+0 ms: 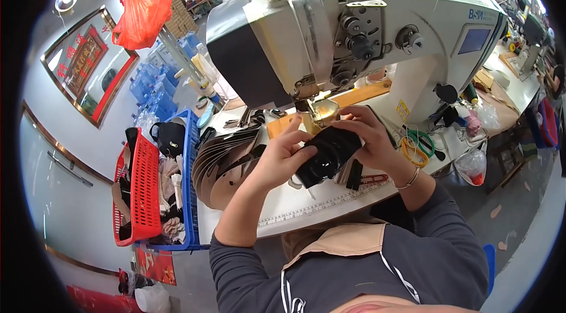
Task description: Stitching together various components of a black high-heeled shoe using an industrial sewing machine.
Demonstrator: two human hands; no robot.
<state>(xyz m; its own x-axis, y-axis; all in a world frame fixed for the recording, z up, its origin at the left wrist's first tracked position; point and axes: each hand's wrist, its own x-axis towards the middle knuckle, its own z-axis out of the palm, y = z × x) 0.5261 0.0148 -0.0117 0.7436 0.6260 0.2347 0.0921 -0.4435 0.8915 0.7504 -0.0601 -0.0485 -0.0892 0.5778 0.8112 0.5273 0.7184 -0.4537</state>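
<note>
left hand (287, 156), right hand (372, 137) | grip: both holding black piece (328, 159) | glossy, curved surface

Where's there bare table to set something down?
White table: a small patch between the left forearm and the ruler strip; another at the left corner, between blue basket and stacked curved pieces. Crowded: around the yellow-handled scissors and beneath the right hand, by dark strips.
</note>
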